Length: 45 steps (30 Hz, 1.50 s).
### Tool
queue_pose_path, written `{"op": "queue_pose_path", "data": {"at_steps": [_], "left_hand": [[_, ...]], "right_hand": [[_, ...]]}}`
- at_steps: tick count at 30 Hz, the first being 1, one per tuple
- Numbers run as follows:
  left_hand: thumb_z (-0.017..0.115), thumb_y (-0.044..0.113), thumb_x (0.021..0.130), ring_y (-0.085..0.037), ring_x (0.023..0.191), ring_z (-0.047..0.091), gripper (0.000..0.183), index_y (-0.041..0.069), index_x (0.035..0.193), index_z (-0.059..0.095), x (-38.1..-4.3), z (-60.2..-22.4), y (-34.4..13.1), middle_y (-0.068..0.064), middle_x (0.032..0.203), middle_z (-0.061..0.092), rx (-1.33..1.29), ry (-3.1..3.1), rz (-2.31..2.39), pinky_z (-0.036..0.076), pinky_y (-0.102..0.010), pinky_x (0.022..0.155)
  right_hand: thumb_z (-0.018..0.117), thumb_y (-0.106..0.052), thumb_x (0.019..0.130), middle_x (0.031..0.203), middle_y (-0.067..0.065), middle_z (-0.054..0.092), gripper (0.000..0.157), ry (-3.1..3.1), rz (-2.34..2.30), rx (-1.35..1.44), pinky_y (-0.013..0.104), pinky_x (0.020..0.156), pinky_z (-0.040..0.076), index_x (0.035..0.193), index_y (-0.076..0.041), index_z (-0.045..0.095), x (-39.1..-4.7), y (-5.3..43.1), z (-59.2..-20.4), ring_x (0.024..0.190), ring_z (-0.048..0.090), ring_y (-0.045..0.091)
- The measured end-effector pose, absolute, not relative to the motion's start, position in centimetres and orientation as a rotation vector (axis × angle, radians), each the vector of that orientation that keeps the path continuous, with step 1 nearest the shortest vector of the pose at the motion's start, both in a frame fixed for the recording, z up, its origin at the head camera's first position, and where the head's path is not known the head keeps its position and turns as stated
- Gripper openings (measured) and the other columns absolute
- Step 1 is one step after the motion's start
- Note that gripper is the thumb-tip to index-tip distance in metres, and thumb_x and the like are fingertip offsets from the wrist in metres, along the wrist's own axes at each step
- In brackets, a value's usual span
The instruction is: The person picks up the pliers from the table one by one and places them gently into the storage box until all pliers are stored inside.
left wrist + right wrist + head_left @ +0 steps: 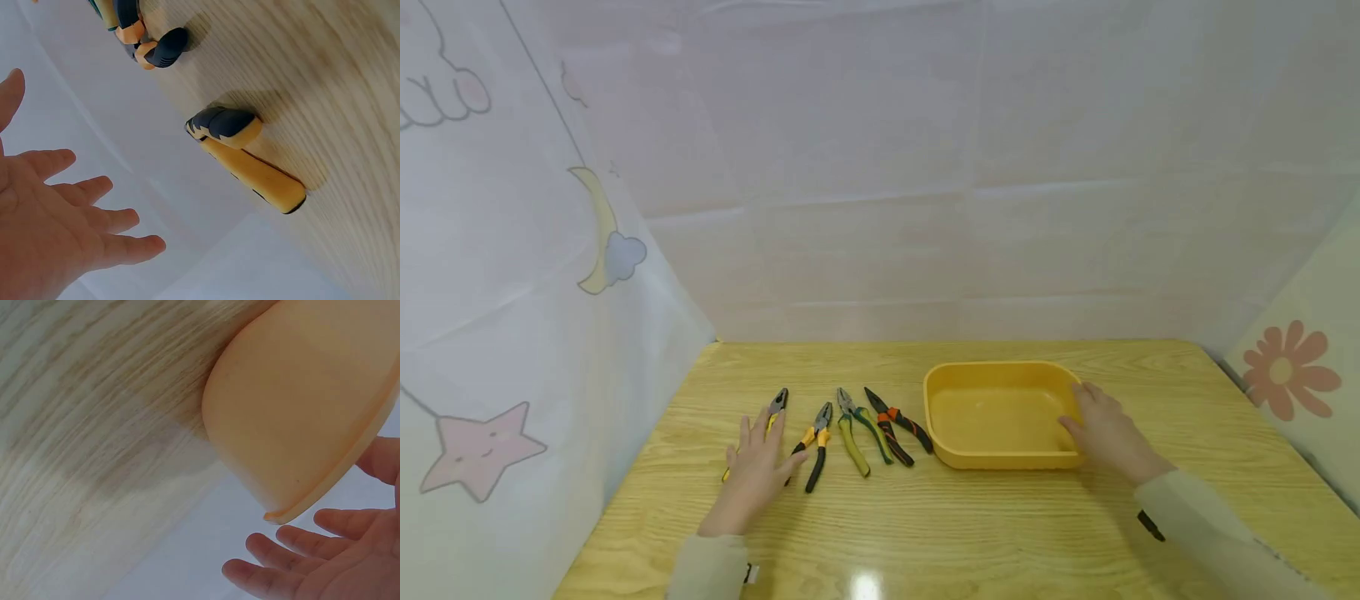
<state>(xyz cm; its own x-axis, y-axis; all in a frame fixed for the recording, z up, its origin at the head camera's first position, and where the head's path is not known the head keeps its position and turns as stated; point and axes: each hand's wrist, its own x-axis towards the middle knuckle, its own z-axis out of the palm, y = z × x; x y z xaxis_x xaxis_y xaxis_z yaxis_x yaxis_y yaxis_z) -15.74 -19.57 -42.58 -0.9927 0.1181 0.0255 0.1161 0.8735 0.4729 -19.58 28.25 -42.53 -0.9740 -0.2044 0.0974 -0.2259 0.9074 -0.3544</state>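
Note:
My left hand [751,475] hovers with spread fingers over the leftmost pliers [780,401], partly covering their yellow-and-black handles. In the left wrist view, a gap shows between the fingers and those handles [256,178]. To their right lie pliers with yellow-and-black grips [820,436], pliers with green grips [853,442] and long-nose pliers with black-and-orange grips [897,423]. A yellow plastic tray [1000,458] stands beside them. At its right end is my right hand [1108,435], fingers extended outside and thumb over the rim; whether it touches cannot be told.
The wooden table [925,533] carries all the tools and the tray. A pale cloth wall [962,250] hangs behind the far edge. Printed cloths with a star [482,450] and a flower [1292,371] border the left and right sides.

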Motion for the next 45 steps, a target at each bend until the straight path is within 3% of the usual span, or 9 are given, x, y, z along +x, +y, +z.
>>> {"op": "queue_pose_path", "data": {"at_steps": [10,16,19,26,33,38,41,45], "left_hand": [[0.058,0.035,0.098,-0.057,0.138,0.001,0.075,-0.005,0.151,0.024,-15.3,-42.6,-21.1,-0.033,0.154,0.011,0.138,2.995,0.782,0.009,-0.077,0.099],[0.058,0.032,0.098,-0.059,0.137,0.008,0.073,-0.008,0.15,0.025,-14.9,-42.3,-21.9,-0.036,0.152,0.015,0.132,2.972,0.805,0.015,-0.077,0.099],[0.058,0.032,0.098,-0.058,0.137,0.01,0.074,-0.009,0.149,0.025,-14.7,-42.1,-22.3,-0.037,0.151,0.015,0.11,2.949,0.843,0.016,-0.075,0.1],[0.055,0.041,0.099,-0.056,0.138,0.009,0.08,-0.011,0.15,0.02,-14.6,-41.9,-22.9,-0.038,0.151,0.01,0.024,2.851,0.982,0.019,-0.067,0.106],[0.056,0.027,0.1,-0.055,0.137,0.016,0.073,-0.015,0.148,0.018,-14.8,-41.4,-23.4,-0.04,0.149,0.014,0.008,2.805,1.076,0.021,-0.065,0.107],[0.057,0.025,0.1,-0.054,0.137,0.018,0.074,-0.014,0.148,0.017,-14.9,-41.5,-23.8,-0.038,0.15,0.015,-0.027,2.763,1.117,0.022,-0.064,0.107],[0.057,0.026,0.1,-0.054,0.137,0.017,0.075,-0.014,0.148,0.016,-15.0,-41.6,-23.9,-0.038,0.151,0.014,-0.042,2.748,1.122,0.022,-0.064,0.107],[0.058,0.023,0.099,-0.054,0.137,0.016,0.076,-0.015,0.148,0.014,-15.3,-41.7,-23.9,-0.038,0.151,0.014,-0.074,2.738,1.126,0.022,-0.064,0.107]], "right_hand": [[0.056,0.003,0.092,0.125,0.05,0.037,0.05,-2.972,0.787,0.302,0.068,0.093,0.036,0.128,0.03,0.034,-20.7,29.8,-42.2,0.115,0.037,0.063],[0.053,0.003,0.094,0.122,0.051,0.038,0.052,-3.014,0.913,0.226,0.057,0.079,0.051,0.131,0.03,0.029,-21.2,30.7,-41.7,0.104,0.049,0.061],[0.053,0.002,0.094,0.117,0.048,0.044,0.051,-3.024,0.951,0.204,0.052,0.075,0.053,0.131,0.029,0.031,-21.8,31.2,-41.8,0.1,0.053,0.057],[0.052,0.0,0.094,0.106,0.04,0.051,0.05,-3.046,1.059,0.145,0.041,0.068,0.051,0.131,0.028,0.033,-22.8,31.8,-41.7,0.09,0.056,0.044],[0.046,0.0,0.097,0.114,0.043,0.046,0.054,-3.08,1.372,0.002,0.035,0.065,0.055,0.138,0.026,0.022,-23.3,32.1,-41.7,0.08,0.06,0.023],[0.043,-0.002,0.099,0.094,0.023,0.06,0.056,-3.072,1.554,-0.065,0.033,0.061,0.053,0.141,0.023,0.017,-23.5,32.5,-41.7,0.071,0.058,0.016],[0.042,-0.002,0.1,0.083,0.008,0.059,0.056,-3.078,1.604,-0.088,0.031,0.057,0.05,0.143,0.021,0.015,-23.4,32.6,-41.6,0.065,0.054,0.016],[0.042,-0.003,0.1,0.08,0.007,0.058,0.056,-3.08,1.654,-0.095,0.032,0.058,0.051,0.144,0.02,0.014,-23.5,32.5,-41.4,0.065,0.055,0.017]]}}
